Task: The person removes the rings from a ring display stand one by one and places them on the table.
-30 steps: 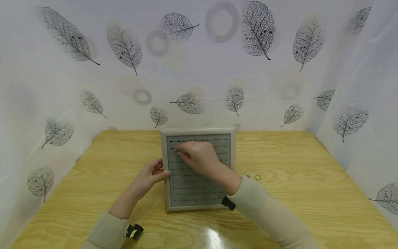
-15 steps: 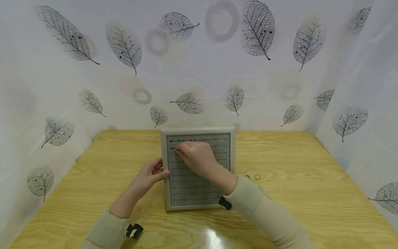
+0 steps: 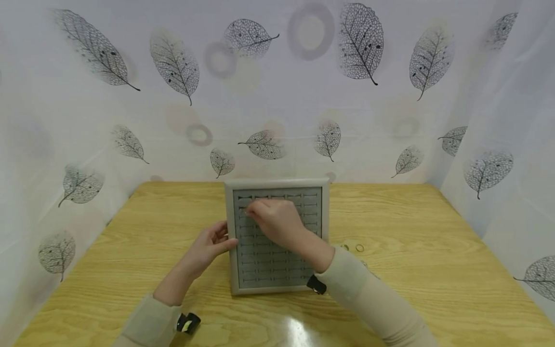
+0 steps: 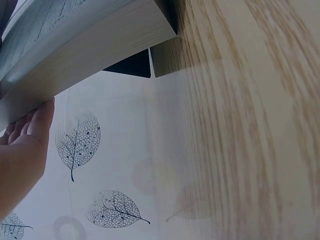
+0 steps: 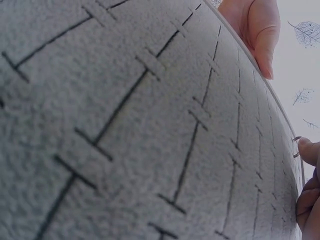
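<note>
tray [image 3: 277, 183]: matt grey felt-like, slotted pad | table [image 3: 433, 250]: glossy wood grain | backdrop [image 3: 277, 96]: leaf-printed cloth

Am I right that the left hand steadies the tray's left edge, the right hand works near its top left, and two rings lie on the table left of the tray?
Not quite: the rings lie right of the tray, as the head view shows.
</note>
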{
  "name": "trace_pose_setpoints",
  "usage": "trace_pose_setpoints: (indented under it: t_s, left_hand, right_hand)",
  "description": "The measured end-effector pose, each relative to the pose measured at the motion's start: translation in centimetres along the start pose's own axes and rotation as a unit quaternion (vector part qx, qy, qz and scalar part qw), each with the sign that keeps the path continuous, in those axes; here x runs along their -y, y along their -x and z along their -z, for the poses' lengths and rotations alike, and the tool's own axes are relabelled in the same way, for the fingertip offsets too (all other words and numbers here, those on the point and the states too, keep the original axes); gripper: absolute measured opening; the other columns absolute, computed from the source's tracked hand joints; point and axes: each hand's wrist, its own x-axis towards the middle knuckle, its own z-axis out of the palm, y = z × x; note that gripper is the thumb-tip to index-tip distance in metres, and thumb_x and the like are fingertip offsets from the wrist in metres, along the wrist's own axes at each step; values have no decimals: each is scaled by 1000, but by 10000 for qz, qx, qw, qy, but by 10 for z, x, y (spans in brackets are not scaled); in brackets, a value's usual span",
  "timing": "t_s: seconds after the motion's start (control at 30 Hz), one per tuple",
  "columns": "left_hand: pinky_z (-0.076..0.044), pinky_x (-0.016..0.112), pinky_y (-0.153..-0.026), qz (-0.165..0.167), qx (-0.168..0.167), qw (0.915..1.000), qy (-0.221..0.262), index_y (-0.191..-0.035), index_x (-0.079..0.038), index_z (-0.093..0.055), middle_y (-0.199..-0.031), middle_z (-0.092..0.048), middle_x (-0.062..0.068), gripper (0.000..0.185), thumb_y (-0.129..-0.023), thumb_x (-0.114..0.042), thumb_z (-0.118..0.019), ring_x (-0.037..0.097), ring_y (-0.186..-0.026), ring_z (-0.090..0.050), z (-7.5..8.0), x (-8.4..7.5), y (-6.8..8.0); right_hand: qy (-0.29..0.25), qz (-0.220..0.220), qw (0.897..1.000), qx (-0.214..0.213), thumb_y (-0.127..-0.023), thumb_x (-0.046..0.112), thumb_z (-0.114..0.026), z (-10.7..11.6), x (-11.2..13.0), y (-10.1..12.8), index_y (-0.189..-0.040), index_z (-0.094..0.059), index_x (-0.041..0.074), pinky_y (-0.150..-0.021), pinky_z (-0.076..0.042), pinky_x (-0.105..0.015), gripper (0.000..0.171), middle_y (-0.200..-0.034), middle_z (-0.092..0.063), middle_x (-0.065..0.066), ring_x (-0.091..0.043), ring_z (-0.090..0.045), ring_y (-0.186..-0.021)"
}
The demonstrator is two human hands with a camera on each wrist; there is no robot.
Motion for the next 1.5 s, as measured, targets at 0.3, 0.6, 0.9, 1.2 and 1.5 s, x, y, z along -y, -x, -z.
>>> trace_pose_setpoints:
  t_s: [0.3,0.6,0.9,1.2,1.5]
  left_hand:
    - [-43,28,-85,99,-34,9998,-141,-134,6,-27,-130,-38,23,57,-88,-13,-55,26,-113,-44,-2,1,1]
    - [-43,29,-85,103,-67,9999,-120,-133,6,-28,-128,-40,23,57,-88,-13,-56,21,-110,-47,-3,0,1]
    - [-43,29,-85,141,-94,9998,-106,-132,6,-29,-126,-41,22,57,-87,-15,-57,24,-110,-47,-4,0,1]
    - [-43,29,-85,201,-172,9996,-80,-132,5,-31,-124,-44,21,55,-87,-14,-57,21,-107,-48,-3,-1,0]
    - [-42,30,-86,270,-170,9993,-202,-133,3,-31,-123,-45,19,57,-87,-17,-58,23,-108,-47,-2,-1,-1]
  right_hand:
    - [-227,101,9997,-23,-82,12,-63,4,-2,6,-78,-65,9,-53,-46,-17,4,-70,-64,3,-7,-59,-58]
    - [-46,478,9988,-124,-78,12,-67,20,-3,19,-75,-63,10,-42,-39,-14,4,-57,-56,6,-3,-49,-45]
    - [-56,1021,9947,-78,-85,11,-58,48,-18,55,-74,-61,8,-41,-38,-11,12,-56,-57,4,-4,-49,-43]
    - [79,1003,9940,428,-96,23,-37,89,-37,107,-72,-56,10,-39,-28,-11,34,-52,-47,7,-3,-35,-42]
    - [-296,516,9933,986,-96,27,-36,114,-49,161,-72,-59,12,-42,-35,-10,37,-61,-55,7,0,-46,-47]
